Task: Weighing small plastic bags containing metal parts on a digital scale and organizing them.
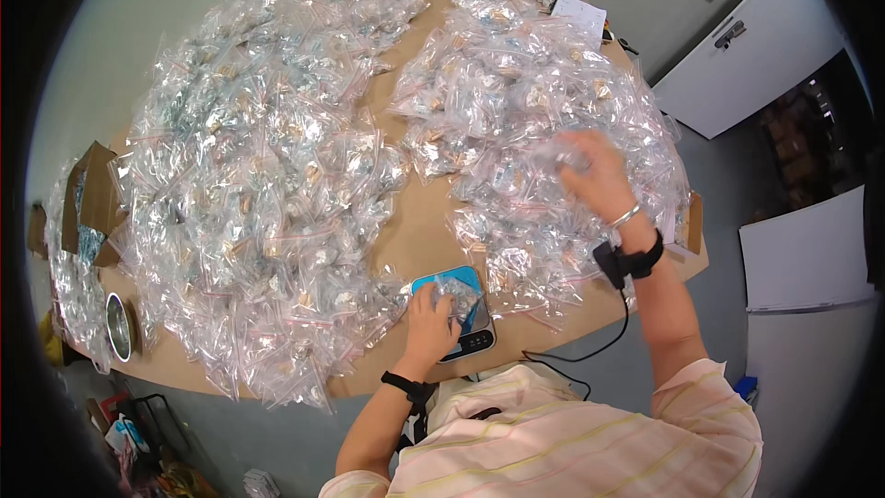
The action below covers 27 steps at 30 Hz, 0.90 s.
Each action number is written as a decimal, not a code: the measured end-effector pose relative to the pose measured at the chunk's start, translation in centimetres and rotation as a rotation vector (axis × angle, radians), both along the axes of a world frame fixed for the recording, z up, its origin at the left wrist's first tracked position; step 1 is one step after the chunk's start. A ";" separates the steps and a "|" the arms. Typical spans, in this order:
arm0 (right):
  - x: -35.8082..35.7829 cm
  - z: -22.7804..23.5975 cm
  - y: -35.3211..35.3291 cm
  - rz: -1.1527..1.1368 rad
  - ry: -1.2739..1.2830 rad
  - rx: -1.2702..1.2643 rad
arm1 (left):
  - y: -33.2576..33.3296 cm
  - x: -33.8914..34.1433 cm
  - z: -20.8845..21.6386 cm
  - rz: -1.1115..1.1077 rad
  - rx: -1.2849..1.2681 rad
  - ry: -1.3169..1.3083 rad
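Observation:
My left hand (429, 325) rests at a small digital scale (479, 341) with a blue top, near the table's front edge. Its curled fingers grip a small clear zip bag (458, 293) lying on the scale. Further out to the right, my right hand (597, 175) is raised over the right-hand pile of filled bags (516, 101). It is slightly blurred, and its fingers close on a clear plastic bag (556, 153). What that bag contains is too smeared to tell.
A larger pile of similar clear bags (258, 175) covers the table's left side. Bare brown tabletop (419, 221) runs between the piles. An open cardboard box (95, 194) and a metal bowl (120, 326) are at far left. A black cable (590, 352) hangs by my right arm.

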State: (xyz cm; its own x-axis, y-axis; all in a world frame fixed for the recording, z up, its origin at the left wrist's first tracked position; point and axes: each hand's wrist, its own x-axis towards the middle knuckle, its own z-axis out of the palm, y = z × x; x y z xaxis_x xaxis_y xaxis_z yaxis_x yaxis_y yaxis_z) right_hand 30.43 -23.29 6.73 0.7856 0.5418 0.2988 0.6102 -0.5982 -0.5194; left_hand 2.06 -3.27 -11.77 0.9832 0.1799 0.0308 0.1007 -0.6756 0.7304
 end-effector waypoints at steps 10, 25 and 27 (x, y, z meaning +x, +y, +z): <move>10.1 -4.8 1.8 -0.255 -0.223 -0.529 | 2.8 3.2 2.4 -0.259 0.222 0.124; 11.9 -16.6 10.7 -0.105 -0.317 -0.864 | 14.9 23.3 -5.8 0.142 0.575 0.123; 12.1 -17.7 10.4 -0.139 -0.353 -0.887 | 14.2 24.0 -4.6 0.111 0.553 0.278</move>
